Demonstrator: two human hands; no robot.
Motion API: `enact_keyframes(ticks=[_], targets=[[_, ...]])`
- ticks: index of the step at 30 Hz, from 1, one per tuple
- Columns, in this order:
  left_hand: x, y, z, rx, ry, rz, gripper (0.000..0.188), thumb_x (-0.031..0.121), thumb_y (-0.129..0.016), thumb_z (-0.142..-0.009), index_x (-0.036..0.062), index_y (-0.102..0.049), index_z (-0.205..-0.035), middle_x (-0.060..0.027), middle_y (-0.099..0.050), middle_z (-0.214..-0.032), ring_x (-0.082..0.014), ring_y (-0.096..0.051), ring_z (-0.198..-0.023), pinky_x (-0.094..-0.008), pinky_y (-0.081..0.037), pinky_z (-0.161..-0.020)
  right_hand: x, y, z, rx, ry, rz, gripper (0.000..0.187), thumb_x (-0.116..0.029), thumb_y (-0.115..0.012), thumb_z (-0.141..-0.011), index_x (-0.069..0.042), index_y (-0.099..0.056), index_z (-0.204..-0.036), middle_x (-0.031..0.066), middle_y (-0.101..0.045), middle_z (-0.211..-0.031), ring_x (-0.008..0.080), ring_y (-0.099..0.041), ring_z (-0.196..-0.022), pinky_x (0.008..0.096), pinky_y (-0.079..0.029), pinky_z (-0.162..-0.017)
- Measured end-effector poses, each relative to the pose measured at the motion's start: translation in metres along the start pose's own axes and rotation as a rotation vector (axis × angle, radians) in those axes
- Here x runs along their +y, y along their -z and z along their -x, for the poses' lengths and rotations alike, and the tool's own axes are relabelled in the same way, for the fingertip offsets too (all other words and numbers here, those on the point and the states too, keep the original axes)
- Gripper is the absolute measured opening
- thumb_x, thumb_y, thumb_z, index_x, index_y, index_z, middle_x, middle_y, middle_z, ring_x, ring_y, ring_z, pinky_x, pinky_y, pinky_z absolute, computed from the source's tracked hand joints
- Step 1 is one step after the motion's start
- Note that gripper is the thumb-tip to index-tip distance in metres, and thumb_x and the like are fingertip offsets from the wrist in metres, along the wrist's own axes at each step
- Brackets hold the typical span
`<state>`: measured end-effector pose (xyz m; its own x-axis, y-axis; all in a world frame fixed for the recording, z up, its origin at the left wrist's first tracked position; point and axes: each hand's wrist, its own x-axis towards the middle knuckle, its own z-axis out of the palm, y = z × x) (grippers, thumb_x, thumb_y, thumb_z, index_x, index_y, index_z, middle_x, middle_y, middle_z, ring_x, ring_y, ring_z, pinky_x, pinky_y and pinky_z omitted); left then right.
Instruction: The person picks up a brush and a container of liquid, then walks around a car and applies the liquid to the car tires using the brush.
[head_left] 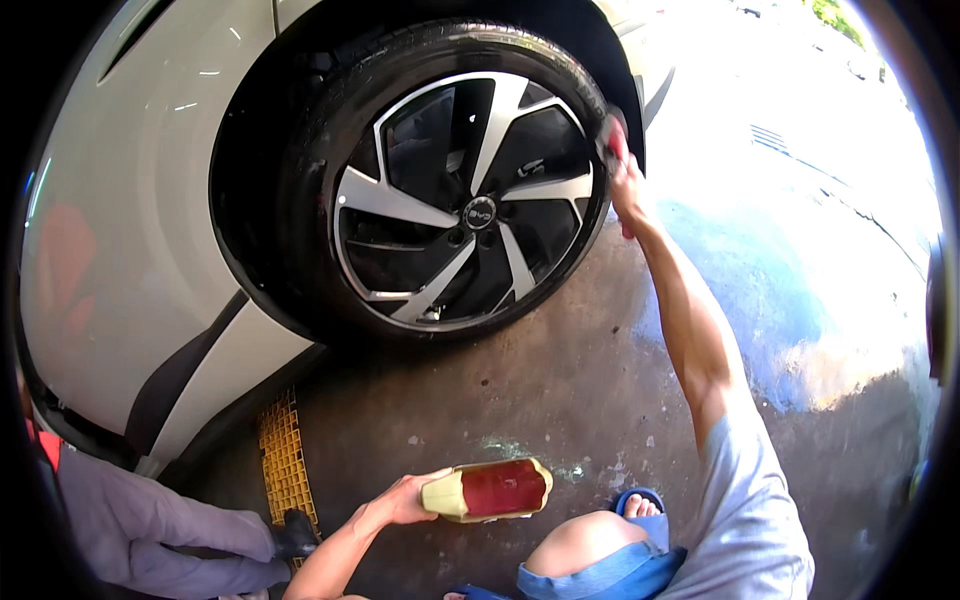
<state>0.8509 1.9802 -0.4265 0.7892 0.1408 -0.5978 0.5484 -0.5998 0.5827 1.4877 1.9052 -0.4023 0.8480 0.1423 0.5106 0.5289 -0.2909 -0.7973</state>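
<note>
Apparently, a tyre [312, 200] being wiped along its sidewall

The right hand [628, 190] grips a reddish, blurred applicator [616, 138] at the tyre's right-hand edge, seemingly touching it; I'd judge the wiping to be in hand. The next move calls for following the curve with even pressure. Low down, well apart from the tyre, the left hand [408, 498] holds a pale-yellow container [500, 490] with a red inside.

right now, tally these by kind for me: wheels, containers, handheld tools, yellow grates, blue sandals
wheel: 1
container: 1
tool (red, blurred): 1
grate: 1
sandals: 2, one mostly cut off by the lower edge
total: 6
</note>
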Motion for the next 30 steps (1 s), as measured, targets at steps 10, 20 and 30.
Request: enact_keyframes(ticks=[10, 20, 30], targets=[[-0.010, -0.010, 0.026, 0.135, 0.005, -0.004, 0.091, 0.000, -0.079, -0.066, 0.0140, -0.048, -0.151, -0.0148, -0.066, -0.134, -0.0304, -0.067, -0.119, -0.0360, -0.054, -0.100, -0.120, 0.042, 0.029, -0.358, -0.737, -1.570, 0.044, -0.044, -0.043, -0.109, -0.012, -0.045, -0.079, -0.0052, -0.037, -0.056, 0.0051, -0.034, -0.041, 0.0210, -0.027, -0.033], [-0.035, -0.012, 0.022, 0.157, -0.142, -0.018, 0.080, 0.000, -0.077, -0.065, 0.0078, -0.056, -0.142, -0.0181, -0.055, -0.146, -0.0353, -0.064, -0.121, -0.0376, -0.054, -0.100, -0.369, -0.033, 0.161, -0.586, -0.399, -1.316, 0.019, -0.032, -0.038, -0.107, -0.015, -0.045, -0.108, 0.0030, -0.048, -0.073, 0.0123, -0.045, -0.050, 0.0296, -0.041, -0.042], [-0.026, -0.011, 0.019, 0.193, -0.185, -0.057, 0.081, 0.008, -0.077, -0.067, 0.0079, -0.053, -0.144, -0.0195, -0.068, -0.125, -0.0353, -0.068, -0.109, -0.0381, -0.056, -0.092, -0.259, -0.106, 0.338, -0.652, 0.538, -0.529, 0.060, -0.015, -0.054, -0.102, 0.010, -0.027, -0.150, 0.0312, -0.063, -0.068, 0.0477, -0.062, -0.057, 0.0552, -0.049, -0.054]])
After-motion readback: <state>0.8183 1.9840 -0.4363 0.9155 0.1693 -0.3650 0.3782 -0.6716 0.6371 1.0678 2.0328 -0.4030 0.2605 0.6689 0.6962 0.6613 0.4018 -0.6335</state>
